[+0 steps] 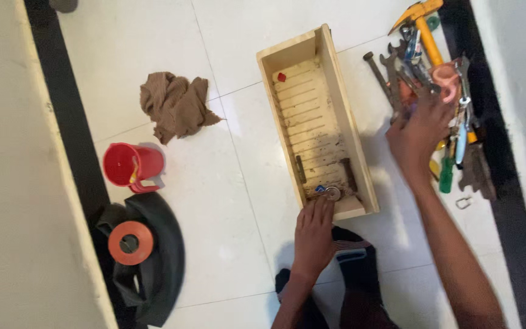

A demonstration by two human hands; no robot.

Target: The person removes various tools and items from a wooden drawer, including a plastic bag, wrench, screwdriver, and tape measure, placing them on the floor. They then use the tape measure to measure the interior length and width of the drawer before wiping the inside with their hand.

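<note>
A long wooden box (pixel 342 91) lies open on the white floor, with a small red piece (pixel 281 77), two dark bars and a metal ring (pixel 333 193) inside. My left hand (pixel 314 234) rests at the box's near end, fingertips touching the rim by the ring. My right hand (pixel 421 131) reaches into a heap of hand tools (pixel 452 116) to the right of the box, its fingers spread over wrenches and a pinkish roll of tape (pixel 447 81); whether it grips one is unclear.
A yellow-handled hammer (pixel 424 30) tops the tool heap. A brown rag (pixel 176 105), a red jug (pixel 132 164), and a black rubber tube with an orange tape roll (pixel 130 242) lie to the left. A wall runs down the left side, another along the right.
</note>
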